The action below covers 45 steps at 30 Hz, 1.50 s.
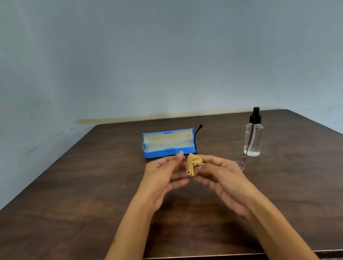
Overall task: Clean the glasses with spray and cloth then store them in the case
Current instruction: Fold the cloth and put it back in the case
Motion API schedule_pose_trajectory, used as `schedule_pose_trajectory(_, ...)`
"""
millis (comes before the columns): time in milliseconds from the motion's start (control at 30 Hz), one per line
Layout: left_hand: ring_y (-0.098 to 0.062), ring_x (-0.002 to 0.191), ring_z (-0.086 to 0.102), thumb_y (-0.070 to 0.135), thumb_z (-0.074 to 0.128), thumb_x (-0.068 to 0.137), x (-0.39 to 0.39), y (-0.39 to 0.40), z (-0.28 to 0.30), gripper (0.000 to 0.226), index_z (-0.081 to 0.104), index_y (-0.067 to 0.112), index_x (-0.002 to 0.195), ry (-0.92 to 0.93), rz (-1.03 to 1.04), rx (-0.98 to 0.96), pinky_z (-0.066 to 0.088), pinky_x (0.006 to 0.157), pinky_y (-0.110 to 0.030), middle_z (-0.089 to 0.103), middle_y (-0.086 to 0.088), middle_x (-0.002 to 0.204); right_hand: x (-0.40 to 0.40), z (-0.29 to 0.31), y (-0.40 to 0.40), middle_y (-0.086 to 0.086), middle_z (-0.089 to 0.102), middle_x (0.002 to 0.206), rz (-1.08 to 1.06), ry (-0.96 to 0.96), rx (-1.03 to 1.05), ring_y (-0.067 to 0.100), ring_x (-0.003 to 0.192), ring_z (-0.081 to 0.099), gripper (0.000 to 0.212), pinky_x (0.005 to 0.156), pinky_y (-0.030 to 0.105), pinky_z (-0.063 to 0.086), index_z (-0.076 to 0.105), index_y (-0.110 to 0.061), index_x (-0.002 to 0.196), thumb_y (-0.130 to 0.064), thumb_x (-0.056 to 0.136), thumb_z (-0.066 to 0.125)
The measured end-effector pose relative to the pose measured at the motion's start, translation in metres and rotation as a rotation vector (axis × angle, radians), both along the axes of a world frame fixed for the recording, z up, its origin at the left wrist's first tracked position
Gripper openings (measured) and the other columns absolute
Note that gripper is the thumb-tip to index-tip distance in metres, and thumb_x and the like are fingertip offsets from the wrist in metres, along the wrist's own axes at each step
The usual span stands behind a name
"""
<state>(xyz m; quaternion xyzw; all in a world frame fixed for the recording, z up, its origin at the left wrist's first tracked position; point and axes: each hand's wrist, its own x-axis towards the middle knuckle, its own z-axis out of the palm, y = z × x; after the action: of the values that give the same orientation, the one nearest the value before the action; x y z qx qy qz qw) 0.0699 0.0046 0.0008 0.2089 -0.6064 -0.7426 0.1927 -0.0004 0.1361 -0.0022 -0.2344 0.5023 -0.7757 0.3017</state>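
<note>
- Cloth (192, 165), bunched, is pinched in the right hand (221, 174); the left hand (161, 176) has its grip spread, fingers loose beside it.
- Glasses (240, 164) lie at three o'clock of the hands, mostly hidden, temple toward the spray bottle (253, 138).
- Case (169, 143) lies open at twelve o'clock, long axis nine-to-three.
- Risk: a reaching wrist could topple the bottle or drag the glasses across the bench (87, 196).

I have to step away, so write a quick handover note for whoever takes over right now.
Right hand: pinching the bunched tan cloth.
Left hand: open beside the cloth, holding nothing.
Glasses: on the table, partly hidden behind the right hand, by the spray bottle.
Blue case: open, empty.
Whether spraying is done cannot be told.
Left: wipe lenses, store glasses, close case.
</note>
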Motion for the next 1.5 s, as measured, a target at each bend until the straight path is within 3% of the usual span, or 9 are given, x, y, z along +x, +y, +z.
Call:
schedule_pose_trajectory(100, -0.026, 0.092, 0.070, 0.021, 0.068, 0.080, 0.018, -0.006, -0.001, 0.029, 0.068, 0.007, 0.104, 0.011, -0.106, 0.158, 0.059, 0.073, -0.032, 0.072, -0.016, 0.099, 0.005, 0.002, -0.014, 0.012, 0.072, 0.090, 0.068, -0.035, -0.027, 0.014, 0.081, 0.069, 0.022, 0.069, 0.022, 0.055, 0.067, -0.002, 0.100, 0.007, 0.087, 0.052)
schedule_pose_trajectory(167, -0.024, 0.086, 0.071, 0.014, 0.071, 0.071, 0.024, -0.010, -0.001, 0.031, 0.069, 0.006, 0.101, 0.033, -0.084, 0.191, 0.060, 0.069, -0.031, 0.073, -0.016, 0.097, 0.007, 0.004, -0.019, 0.009, 0.073, 0.089, 0.090, -0.031, 0.005, 0.012, 0.079, 0.068, 0.022, 0.067, 0.021, 0.054, 0.068, -0.005, 0.100, 0.005, 0.087, 0.053)
schedule_pose_trajectory(300, -0.017, 0.071, 0.071, 0.001, 0.068, 0.076, 0.031, -0.020, 0.000, 0.013, 0.069, 0.004, 0.089, 0.069, 0.009, 0.141, 0.059, 0.061, -0.027, 0.073, -0.013, 0.085, 0.007, 0.007, -0.026, 0.011, 0.070, 0.092, 0.112, -0.087, 0.109, 0.016, 0.079, 0.065, 0.026, 0.066, 0.027, 0.054, 0.067, -0.006, 0.102, -0.003, 0.092, 0.043)
schedule_pose_trajectory(433, -0.017, 0.071, 0.071, 0.001, 0.066, 0.080, 0.034, -0.028, 0.002, 0.008, 0.068, 0.005, 0.085, 0.098, 0.000, 0.032, 0.059, 0.062, -0.028, 0.073, -0.011, 0.082, 0.006, 0.011, -0.032, 0.011, 0.069, 0.086, 0.169, -0.183, 0.224, 0.018, 0.070, 0.064, 0.020, 0.060, 0.028, 0.054, 0.063, -0.010, 0.096, -0.028, 0.090, 0.056)
schedule_pose_trajectory(667, -0.017, 0.070, 0.071, 0.001, 0.058, 0.086, 0.037, -0.038, 0.007, 0.012, 0.066, 0.004, 0.094, 0.140, -0.010, 0.085, 0.060, 0.061, -0.031, 0.073, -0.010, 0.083, 0.003, 0.014, -0.038, 0.011, 0.065, 0.075, 0.328, -0.324, 0.272, 0.016, 0.062, 0.063, 0.030, 0.055, 0.026, 0.055, 0.064, -0.004, 0.094, -0.018, 0.069, 0.072)
schedule_pose_trajectory(900, -0.015, 0.072, 0.070, 0.001, 0.057, 0.088, 0.042, -0.046, 0.005, 0.015, 0.064, 0.001, 0.101, 0.117, -0.004, 0.070, 0.060, 0.063, -0.029, 0.071, -0.013, 0.091, 0.003, 0.013, -0.044, 0.013, 0.068, 0.079, 0.294, -0.350, 0.255, 0.017, 0.062, 0.067, 0.024, 0.049, 0.022, 0.055, 0.063, -0.002, 0.096, -0.005, 0.074, 0.069)
schedule_pose_trajectory(1067, -0.015, 0.078, 0.066, 0.003, 0.057, 0.089, 0.044, -0.048, -0.001, 0.016, 0.064, 0.001, 0.102, 0.099, 0.062, -0.067, 0.057, 0.061, -0.024, 0.067, -0.012, 0.094, 0.003, 0.018, -0.050, 0.017, 0.068, 0.092, 0.092, -0.101, 0.358, 0.019, 0.069, 0.070, 0.017, 0.055, 0.023, 0.058, 0.063, 0.001, 0.091, 0.007, 0.076, 0.069)
schedule_pose_trajectory(1300, -0.016, 0.073, 0.064, 0.000, 0.059, 0.086, 0.048, -0.049, -0.012, 0.011, 0.065, 0.003, 0.095, 0.168, 0.112, -0.093, 0.056, 0.061, -0.026, 0.068, -0.011, 0.087, 0.015, 0.048, -0.058, 0.015, 0.068, 0.078, -0.054, 0.498, 0.420, 0.020, 0.070, 0.067, 0.018, 0.064, 0.029, 0.058, 0.065, -0.011, 0.082, 0.004, 0.075, 0.074)
schedule_pose_trajectory(1500, -0.014, 0.103, 0.058, 0.032, 0.064, 0.053, 0.046, -0.058, -0.002, 0.071, 0.055, 0.006, 0.118, 0.298, -0.080, -0.115, 0.043, 0.088, -0.024, 0.065, -0.003, 0.103, 0.026, 0.088, -0.068, 0.012, 0.068, 0.078, 0.018, 0.821, 0.481, 0.020, 0.067, 0.066, 0.024, 0.063, 0.027, 0.055, 0.067, -0.014, 0.090, 0.003, 0.074, 0.073)
